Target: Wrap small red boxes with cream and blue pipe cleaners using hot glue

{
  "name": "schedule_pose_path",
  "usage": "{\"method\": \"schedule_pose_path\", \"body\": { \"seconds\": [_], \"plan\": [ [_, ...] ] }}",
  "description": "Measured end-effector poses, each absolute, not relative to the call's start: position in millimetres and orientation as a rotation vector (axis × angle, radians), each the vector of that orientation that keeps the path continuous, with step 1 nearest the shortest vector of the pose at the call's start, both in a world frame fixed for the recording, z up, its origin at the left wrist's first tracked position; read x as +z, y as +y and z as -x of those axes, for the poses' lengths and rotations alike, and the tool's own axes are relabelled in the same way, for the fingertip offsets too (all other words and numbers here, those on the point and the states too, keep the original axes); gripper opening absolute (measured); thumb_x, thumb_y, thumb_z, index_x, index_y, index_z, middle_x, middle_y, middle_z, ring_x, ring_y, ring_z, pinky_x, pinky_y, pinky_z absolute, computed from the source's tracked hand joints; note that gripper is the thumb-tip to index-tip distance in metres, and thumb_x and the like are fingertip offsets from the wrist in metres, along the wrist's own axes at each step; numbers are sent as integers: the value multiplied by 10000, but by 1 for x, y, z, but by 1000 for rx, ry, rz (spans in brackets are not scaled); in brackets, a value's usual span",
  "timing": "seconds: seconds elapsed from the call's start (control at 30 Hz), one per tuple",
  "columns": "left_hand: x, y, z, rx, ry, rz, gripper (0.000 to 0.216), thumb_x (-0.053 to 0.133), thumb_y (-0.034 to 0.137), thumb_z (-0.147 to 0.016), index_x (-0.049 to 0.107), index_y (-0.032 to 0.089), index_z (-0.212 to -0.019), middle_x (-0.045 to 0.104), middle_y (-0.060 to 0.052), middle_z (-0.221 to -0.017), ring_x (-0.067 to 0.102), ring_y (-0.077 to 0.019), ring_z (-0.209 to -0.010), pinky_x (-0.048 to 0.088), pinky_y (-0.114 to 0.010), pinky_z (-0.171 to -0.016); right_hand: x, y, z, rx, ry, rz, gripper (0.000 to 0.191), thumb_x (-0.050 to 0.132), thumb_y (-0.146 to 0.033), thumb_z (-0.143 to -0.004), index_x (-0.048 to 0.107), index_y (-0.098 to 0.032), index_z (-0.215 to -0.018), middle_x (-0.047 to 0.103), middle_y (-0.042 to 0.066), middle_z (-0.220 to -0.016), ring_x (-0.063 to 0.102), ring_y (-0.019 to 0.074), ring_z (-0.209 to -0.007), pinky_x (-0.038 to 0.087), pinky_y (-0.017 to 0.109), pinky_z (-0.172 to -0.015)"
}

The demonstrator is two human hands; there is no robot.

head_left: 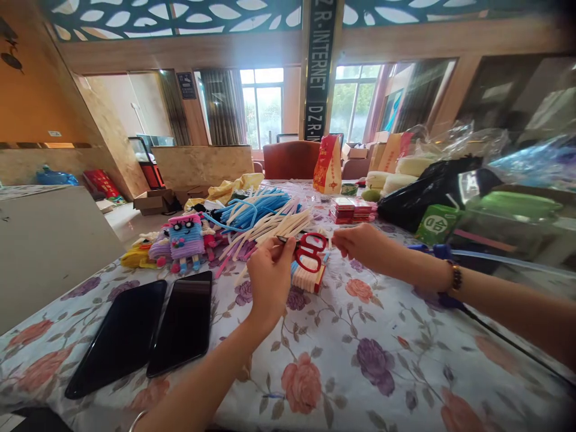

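Observation:
My left hand (271,279) is closed round the blade end of a pair of scissors, a little above the table. Their red handles (310,252) point right, towards my other hand. Fingers pinched together, my right hand (366,247) is just right of the handles and apart from them; whatever it holds is too small to make out. Under the scissors lies a cream ribbed piece (306,281) with a red edge. Behind my left hand spread loose fuzzy craft stems, cream (279,227) and blue (256,207), with purple ones below.
Two black phones or tablets (182,324) lie at left, near small fuzzy dolls (185,240). Red boxes (351,210) and a red-and-yellow bag (327,165) stand behind. At right are a black plastic bag (423,189), a green box (437,224) and a blue tool (443,252) with a cord.

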State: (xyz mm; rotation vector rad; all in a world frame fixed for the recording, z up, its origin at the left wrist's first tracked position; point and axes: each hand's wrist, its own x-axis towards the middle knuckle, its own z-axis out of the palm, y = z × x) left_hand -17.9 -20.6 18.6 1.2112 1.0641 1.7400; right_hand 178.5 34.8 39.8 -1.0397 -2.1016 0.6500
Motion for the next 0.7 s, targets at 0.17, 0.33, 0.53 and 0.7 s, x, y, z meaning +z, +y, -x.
{"method": "schedule_pose_path", "body": {
  "seconds": [0.17, 0.33, 0.53, 0.7],
  "plan": [
    [19, -13, 26, 1782, 1003, -1146, 242, 688, 362, -694, 630, 140, -770, 711, -59, -813, 674, -193, -748, 537, -338, -730, 53, 35, -184, 730, -2017, 1142, 257, 471, -186, -837, 610, -111, -634, 595, -23, -516, 517, 32, -471, 368, 158, -474],
    [19, -13, 24, 1776, 932, -1076, 199, 693, 306, -691, 624, 131, -757, 709, -47, -776, 679, -173, -713, 546, -335, -744, 64, 29, -170, 889, -2029, 1215, 271, 500, -253, -819, 671, -58, -741, 651, 5, -582, 544, 29, -485, 422, 166, -516],
    [24, -17, 17, 1761, 853, -925, 97, 658, 193, -724, 592, 122, -724, 697, -31, -709, 681, -155, -679, 551, -312, -733, 63, 42, -158, 924, -2165, 1257, 355, 521, -373, -842, 647, -105, -645, 645, 54, -598, 559, 86, -509, 473, 233, -530],
    [31, -17, 16, 1725, 842, -724, 81, 561, 98, -796, 558, 116, -718, 699, -52, -709, 679, -134, -657, 543, -285, -746, 66, 52, -161, 629, -2350, 1211, 397, 477, -365, -871, 571, -154, -548, 542, 0, -521, 445, 71, -483, 362, 247, -520]
  ]
}}
